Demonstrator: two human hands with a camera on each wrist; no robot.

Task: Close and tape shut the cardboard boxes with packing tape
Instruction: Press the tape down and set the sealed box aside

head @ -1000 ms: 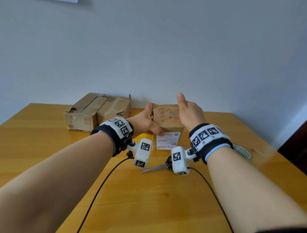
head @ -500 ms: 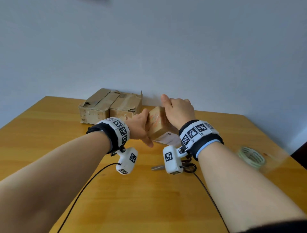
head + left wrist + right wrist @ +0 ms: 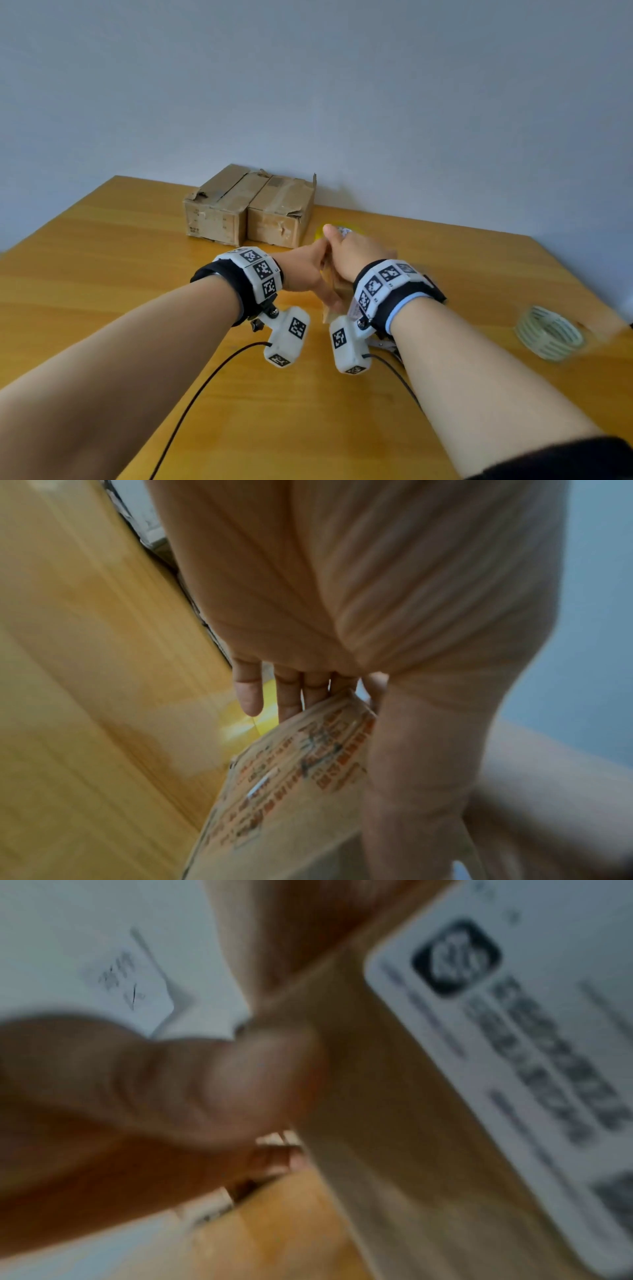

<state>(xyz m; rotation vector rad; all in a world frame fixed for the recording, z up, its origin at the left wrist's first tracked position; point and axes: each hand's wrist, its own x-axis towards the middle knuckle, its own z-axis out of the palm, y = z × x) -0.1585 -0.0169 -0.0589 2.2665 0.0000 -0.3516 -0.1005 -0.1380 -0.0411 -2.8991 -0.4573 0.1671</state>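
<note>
Now, going view by view.

Head view, hands: you are clamping the small box (image 3: 334, 279) between your left hand (image 3: 305, 270) and your right hand (image 3: 356, 255), fingers wrapped round its sides, above the tabletop (image 3: 102, 260).

Head view, change: a second ago the box was standing upright with its label facing you; half a second ago it was tilting; now you are tipping it further over, so it is mostly hidden behind your wrists. Judging from that, you are turning it to bring another face up for taping.

Head view, supplies: the tape roll (image 3: 548, 337) is lying well to your right, blurred. Something yellow (image 3: 337, 231) is showing just past your fingertips; what it is cannot be told. The two boxes (image 3: 250, 209) are sitting side by side at the back near the wall, and their tops are looking closed.

Left wrist view: your fingers (image 3: 289, 696) are reaching over the box's far edge, with the red-printed face (image 3: 294, 777) slanting under your palm.

Right wrist view: heavily blurred; your thumb (image 3: 222, 1091) is pressing against the cardboard beside the white label (image 3: 534, 1031).
</note>
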